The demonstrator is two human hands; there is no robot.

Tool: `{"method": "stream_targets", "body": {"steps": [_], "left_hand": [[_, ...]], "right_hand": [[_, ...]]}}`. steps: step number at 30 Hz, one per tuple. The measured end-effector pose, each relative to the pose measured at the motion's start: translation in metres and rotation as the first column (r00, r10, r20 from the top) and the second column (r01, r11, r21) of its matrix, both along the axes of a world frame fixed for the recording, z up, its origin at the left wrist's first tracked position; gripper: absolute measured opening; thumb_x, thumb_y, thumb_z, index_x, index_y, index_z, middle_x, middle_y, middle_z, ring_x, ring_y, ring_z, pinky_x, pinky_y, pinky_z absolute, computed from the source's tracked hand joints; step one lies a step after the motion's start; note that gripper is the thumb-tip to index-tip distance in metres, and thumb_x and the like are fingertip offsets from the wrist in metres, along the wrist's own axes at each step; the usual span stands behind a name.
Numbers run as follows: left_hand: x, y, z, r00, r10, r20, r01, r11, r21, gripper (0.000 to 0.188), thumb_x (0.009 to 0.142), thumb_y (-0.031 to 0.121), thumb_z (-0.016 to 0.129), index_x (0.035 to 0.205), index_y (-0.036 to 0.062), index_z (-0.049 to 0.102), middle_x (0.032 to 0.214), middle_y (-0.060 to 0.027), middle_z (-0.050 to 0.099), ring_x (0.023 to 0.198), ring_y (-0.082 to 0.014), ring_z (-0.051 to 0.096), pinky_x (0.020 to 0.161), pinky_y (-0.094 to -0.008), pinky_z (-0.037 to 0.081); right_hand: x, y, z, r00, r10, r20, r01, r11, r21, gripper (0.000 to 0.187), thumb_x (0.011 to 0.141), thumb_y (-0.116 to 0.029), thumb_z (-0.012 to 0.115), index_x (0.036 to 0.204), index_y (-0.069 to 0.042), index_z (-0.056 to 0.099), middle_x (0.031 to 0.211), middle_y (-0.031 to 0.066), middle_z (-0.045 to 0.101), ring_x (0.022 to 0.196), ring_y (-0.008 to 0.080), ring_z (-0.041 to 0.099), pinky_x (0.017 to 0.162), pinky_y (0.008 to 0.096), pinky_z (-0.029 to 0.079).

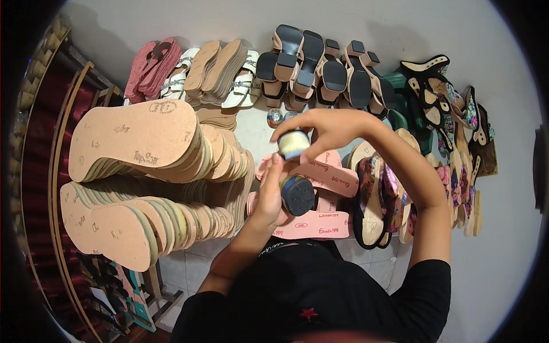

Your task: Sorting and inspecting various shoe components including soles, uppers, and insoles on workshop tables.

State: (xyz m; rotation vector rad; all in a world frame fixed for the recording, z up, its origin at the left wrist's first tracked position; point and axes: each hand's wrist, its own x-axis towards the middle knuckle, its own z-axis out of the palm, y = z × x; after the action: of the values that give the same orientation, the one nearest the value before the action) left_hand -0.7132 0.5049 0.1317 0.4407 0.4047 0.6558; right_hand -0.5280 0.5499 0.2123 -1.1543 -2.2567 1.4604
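My left hand is closed around a small round container with a dark, flat end turned toward me. In my right hand is a short round piece, pale yellow with a bluish edge, pinched between thumb and fingers. It is close above the left thumb, and I cannot tell whether the two pieces touch. Beneath both hands lie pink printed insoles, overlapping one another on the white table. A small round jar stands just beyond the right fingers, with another partly hidden beside it.
Tall stacks of tan soles fill the left side. Along the wall are pink soles, white sandals and black-soled heels. Floral sandals crowd the right, near my right forearm. A wooden rack stands far left.
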Motion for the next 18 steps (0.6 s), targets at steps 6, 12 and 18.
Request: {"method": "stream_targets", "body": {"steps": [6,12,18], "left_hand": [[-0.01,0.004,-0.003,0.997,-0.042,0.059,0.051,0.984,-0.168,0.044,0.086,0.043,0.034,0.107,0.0054,0.043,0.105,-0.0134,0.049,0.073,-0.022,0.053,0.067,-0.043,0.051],[-0.021,0.004,-0.013,0.964,-0.08,0.254,0.154,0.946,-0.287,0.033,0.082,0.034,0.04,0.1,0.0075,0.047,0.104,-0.0127,0.047,0.092,-0.0252,0.05,0.085,-0.0574,0.041],[-0.03,0.002,-0.006,0.971,-0.125,0.202,0.167,0.964,-0.206,0.034,0.077,0.027,0.047,0.105,0.0079,0.043,0.106,-0.0135,0.044,0.103,-0.0279,0.047,0.088,-0.0611,0.038]], "right_hand": [[0.038,0.026,-0.042,0.935,-0.346,-0.072,0.305,0.893,-0.332,0.044,0.082,-0.024,0.056,0.117,0.001,0.048,0.103,0.0138,0.056,0.088,0.0189,0.058,0.07,0.0278,0.051],[0.048,0.074,-0.118,0.823,-0.446,0.351,0.506,0.857,-0.097,0.038,0.082,-0.023,0.056,0.107,0.006,0.053,0.097,0.0172,0.06,0.084,0.0232,0.059,0.074,0.0333,0.05],[0.031,0.106,-0.214,0.742,-0.374,0.556,0.334,0.926,0.177,0.036,0.075,-0.031,0.06,0.084,0.004,0.063,0.082,0.0224,0.061,0.077,0.0337,0.06,0.069,0.0392,0.046]]}}
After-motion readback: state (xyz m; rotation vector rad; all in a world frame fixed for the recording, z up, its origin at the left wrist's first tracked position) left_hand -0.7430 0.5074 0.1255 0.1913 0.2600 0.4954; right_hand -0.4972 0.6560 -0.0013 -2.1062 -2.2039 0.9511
